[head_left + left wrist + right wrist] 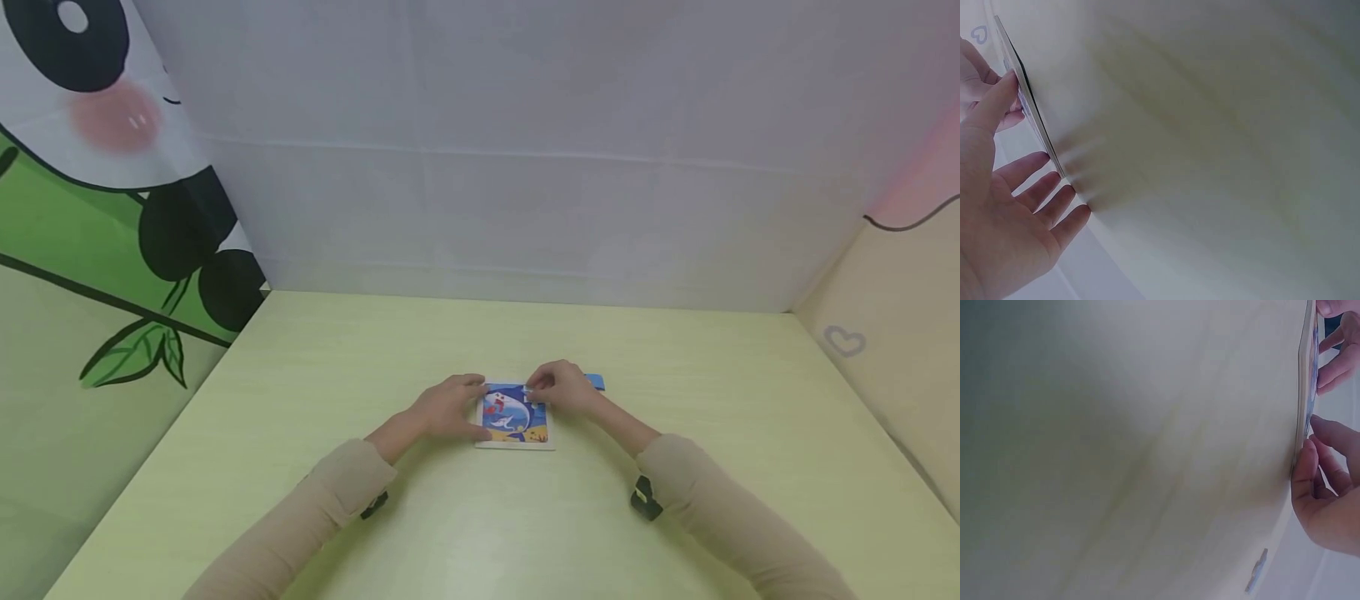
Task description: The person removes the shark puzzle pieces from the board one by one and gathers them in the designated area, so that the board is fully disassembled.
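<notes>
A square jigsaw puzzle [510, 412] with a whale picture and a pale rim lies flat on the table. My left hand [452, 407] holds its left side, thumb by the near corner and fingers at the far one. In the left wrist view, the thumb and forefinger of that left hand [1016, 206] touch the board's edge; the other fingers are spread. At the far right corner, my right hand [562, 388] pinches what looks like a puzzle piece, mostly hidden by the fingertips. The right wrist view shows this right hand [1332, 481] with thumb and forefinger close together at the board.
A blue puzzle piece [595, 382] lies just beyond my right hand, partly covered by it. The pale yellow table [360, 358] meets a white cloth wall [480, 217] at the back. Printed panels [172, 275] stand at both sides.
</notes>
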Demonstrator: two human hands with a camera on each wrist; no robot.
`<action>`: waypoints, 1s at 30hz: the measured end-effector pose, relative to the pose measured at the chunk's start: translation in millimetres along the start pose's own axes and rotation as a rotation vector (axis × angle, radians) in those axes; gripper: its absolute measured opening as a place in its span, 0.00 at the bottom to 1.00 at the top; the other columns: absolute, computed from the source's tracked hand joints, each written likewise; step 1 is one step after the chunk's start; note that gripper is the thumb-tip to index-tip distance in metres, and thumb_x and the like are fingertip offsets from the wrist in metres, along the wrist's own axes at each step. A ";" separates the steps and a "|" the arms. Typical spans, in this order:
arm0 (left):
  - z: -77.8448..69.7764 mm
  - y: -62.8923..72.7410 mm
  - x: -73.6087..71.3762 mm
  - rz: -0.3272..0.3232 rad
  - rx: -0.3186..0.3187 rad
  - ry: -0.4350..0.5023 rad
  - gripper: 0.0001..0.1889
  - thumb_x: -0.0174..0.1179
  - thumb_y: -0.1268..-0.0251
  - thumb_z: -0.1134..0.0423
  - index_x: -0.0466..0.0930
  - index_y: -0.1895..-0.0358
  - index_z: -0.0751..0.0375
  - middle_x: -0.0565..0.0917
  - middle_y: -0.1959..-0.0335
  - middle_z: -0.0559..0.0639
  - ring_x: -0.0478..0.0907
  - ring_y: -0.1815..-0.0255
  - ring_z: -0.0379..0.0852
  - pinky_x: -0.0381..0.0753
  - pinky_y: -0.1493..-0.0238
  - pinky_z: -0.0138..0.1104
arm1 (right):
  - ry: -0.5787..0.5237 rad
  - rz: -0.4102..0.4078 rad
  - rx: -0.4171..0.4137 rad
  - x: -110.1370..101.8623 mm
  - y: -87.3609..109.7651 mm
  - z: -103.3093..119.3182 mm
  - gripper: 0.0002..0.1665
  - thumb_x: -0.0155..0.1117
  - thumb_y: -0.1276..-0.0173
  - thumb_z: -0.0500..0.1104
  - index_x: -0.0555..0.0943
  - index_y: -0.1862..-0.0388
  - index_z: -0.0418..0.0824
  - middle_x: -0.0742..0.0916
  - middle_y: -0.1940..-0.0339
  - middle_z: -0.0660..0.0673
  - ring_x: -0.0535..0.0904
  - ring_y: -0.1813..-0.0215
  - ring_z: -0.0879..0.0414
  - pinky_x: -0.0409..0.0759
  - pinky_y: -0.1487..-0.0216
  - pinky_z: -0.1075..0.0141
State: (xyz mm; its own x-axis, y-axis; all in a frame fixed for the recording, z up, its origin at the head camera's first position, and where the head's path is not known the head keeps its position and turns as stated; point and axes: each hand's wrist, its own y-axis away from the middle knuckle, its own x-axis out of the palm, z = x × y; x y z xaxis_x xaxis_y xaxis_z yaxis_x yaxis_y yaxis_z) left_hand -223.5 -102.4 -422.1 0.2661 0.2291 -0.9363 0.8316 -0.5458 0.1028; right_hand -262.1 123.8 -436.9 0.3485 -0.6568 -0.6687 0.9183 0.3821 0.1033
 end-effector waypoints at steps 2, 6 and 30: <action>1.0 -0.2 0.7 -0.001 0.000 0.000 0.38 0.66 0.53 0.45 0.69 0.40 0.63 0.66 0.36 0.56 0.61 0.35 0.55 0.65 0.38 0.46 | 0.005 -0.006 0.008 0.8 0.0 1.6 0.10 0.68 0.47 0.38 0.82 0.64 0.36 0.81 0.75 0.49 0.71 0.73 0.58 0.70 0.73 0.71; 2.3 -0.5 1.8 -0.004 0.004 0.002 0.38 0.66 0.53 0.45 0.69 0.40 0.63 0.66 0.36 0.56 0.62 0.35 0.55 0.65 0.38 0.45 | 0.024 -0.010 0.014 1.8 -0.6 2.6 0.09 0.68 0.46 0.38 0.83 0.65 0.36 0.81 0.76 0.49 0.71 0.73 0.58 0.70 0.72 0.71; -2.5 1.5 -2.0 0.007 0.013 0.031 0.38 0.66 0.52 0.46 0.69 0.40 0.64 0.65 0.35 0.58 0.60 0.35 0.55 0.63 0.37 0.46 | 0.048 -0.015 0.042 2.5 -3.7 7.9 0.06 0.69 0.47 0.37 0.82 0.70 0.37 0.82 0.75 0.49 0.73 0.70 0.58 0.73 0.68 0.70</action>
State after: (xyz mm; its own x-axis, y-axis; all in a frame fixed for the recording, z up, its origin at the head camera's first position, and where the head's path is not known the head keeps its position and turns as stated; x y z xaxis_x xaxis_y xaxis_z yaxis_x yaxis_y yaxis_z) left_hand -221.5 -101.6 -419.2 0.2874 0.2501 -0.9246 0.8233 -0.5578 0.1050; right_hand -263.2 115.7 -433.1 0.3261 -0.6296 -0.7051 0.9307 0.3444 0.1228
